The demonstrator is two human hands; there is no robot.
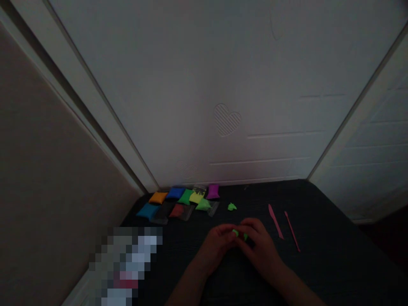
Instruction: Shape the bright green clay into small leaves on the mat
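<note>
Both my hands meet over the dark tabletop (318, 238). My left hand (216, 244) and my right hand (259, 244) have their fingers pinched together round a small lump of bright green clay (236, 232), which shows between the fingertips. A second bit of green clay (232, 207) lies loose on the table just beyond my hands. The scene is dim.
Several small clay packets (181, 202) in orange, blue, green, yellow, purple, red and black lie at the back left. Two pink modelling tools (276, 222) (292, 231) lie to the right of my hands. White walls close in behind and on both sides.
</note>
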